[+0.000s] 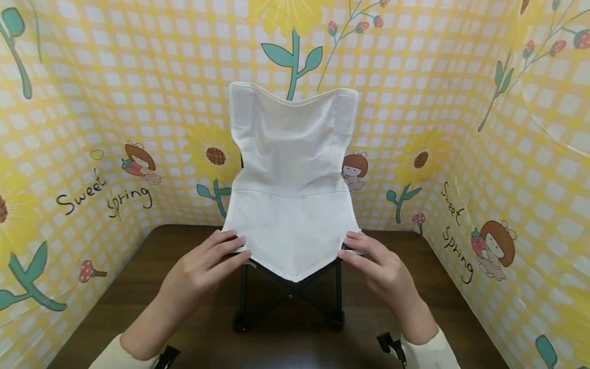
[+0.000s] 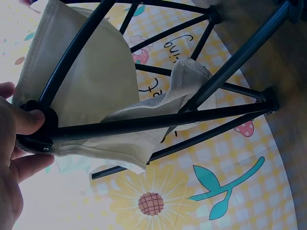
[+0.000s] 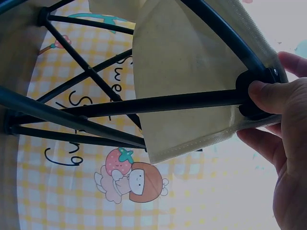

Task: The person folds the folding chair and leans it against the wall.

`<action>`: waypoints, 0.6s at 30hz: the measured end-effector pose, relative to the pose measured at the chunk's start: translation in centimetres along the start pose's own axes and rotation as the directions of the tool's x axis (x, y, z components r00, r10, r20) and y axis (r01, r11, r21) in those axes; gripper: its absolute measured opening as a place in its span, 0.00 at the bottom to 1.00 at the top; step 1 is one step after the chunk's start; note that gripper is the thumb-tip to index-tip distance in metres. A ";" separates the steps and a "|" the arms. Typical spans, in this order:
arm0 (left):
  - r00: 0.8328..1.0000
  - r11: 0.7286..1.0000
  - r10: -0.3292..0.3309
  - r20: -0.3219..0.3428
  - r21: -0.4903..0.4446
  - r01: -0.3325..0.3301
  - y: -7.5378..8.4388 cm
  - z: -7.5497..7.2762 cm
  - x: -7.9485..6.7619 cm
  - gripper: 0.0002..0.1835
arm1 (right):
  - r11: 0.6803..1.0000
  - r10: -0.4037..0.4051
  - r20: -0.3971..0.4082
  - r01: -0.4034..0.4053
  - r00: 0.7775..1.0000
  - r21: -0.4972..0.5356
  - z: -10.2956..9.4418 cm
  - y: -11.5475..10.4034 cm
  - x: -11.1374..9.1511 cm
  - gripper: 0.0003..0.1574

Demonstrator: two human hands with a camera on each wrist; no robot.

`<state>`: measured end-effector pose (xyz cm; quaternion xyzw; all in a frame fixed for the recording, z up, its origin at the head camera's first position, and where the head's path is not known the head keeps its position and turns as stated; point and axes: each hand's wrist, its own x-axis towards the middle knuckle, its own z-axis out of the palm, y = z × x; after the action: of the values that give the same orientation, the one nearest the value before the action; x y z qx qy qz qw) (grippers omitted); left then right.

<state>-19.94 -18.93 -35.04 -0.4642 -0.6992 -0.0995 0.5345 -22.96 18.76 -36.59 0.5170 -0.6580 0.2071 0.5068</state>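
Note:
A small folding chair [image 1: 292, 148] with a white fabric seat and back stands unfolded in the middle of the head view. Its thin black frame [image 1: 290, 293] crosses under the seat. My left hand [image 1: 203, 266] grips the seat's front left corner, fingers over the fabric. In the left wrist view, the left thumb [image 2: 31, 120] presses the black corner joint from below. On the opposite front corner, my right hand [image 1: 384, 266] holds the chair the same way. The right wrist view has the right thumb [image 3: 268, 93] against that corner's black joint [image 3: 249, 108].
The chair's feet [image 1: 241, 322] stand on a dark brown wooden table [image 1: 184, 302]. Yellow checked cloth [image 1: 170, 66] with flowers and printed words hangs behind the table and along both sides. Black straps [image 1: 392, 346] show at both wrists, beside pale sleeves.

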 end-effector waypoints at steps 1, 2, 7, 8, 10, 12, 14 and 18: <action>1.000 1.000 -0.001 0.000 0.000 0.001 0.0 0.0 0.0 0.18 | 1.000 0.002 0.004 -0.002 1.000 0.001 0.0 0.0 0.1 0.18; 1.000 1.000 -0.002 0.000 0.001 0.002 0.0 0.0 0.1 0.18 | 1.000 0.000 0.004 0.000 1.000 -0.001 0.0 0.0 0.2 0.18; 1.000 1.000 0.007 0.002 0.001 -0.007 0.0 -0.1 0.4 0.18 | 1.000 -0.005 0.000 0.005 1.000 -0.012 0.1 -0.1 0.7 0.18; 1.000 1.000 0.010 0.004 -0.001 -0.010 -0.1 -0.1 0.5 0.18 | 1.000 -0.007 0.000 0.007 1.000 -0.015 0.1 -0.1 0.7 0.18; 1.000 1.000 0.014 0.014 -0.005 -0.013 -0.2 -0.2 0.7 0.18 | 1.000 -0.004 0.000 0.004 1.000 -0.021 0.2 -0.1 0.8 0.18; 1.000 1.000 0.015 0.028 -0.007 -0.014 -0.3 -0.3 0.8 0.18 | 1.000 -0.003 -0.001 0.003 1.000 -0.024 0.3 -0.1 0.9 0.18; 0.999 1.000 0.015 0.043 -0.007 -0.015 -0.4 -0.3 0.9 0.19 | 1.000 0.001 -0.001 -0.001 1.000 -0.026 0.3 -0.1 1.0 0.18; 0.998 1.000 0.018 0.056 -0.006 -0.018 -0.6 -0.4 1.1 0.19 | 1.000 0.007 0.000 -0.007 1.000 -0.019 0.5 -0.1 1.2 0.18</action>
<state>-20.09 -18.90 -33.75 -0.4745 -0.7095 -0.0837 0.5143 -23.02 17.79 -35.73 0.5100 -0.6617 0.2023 0.5110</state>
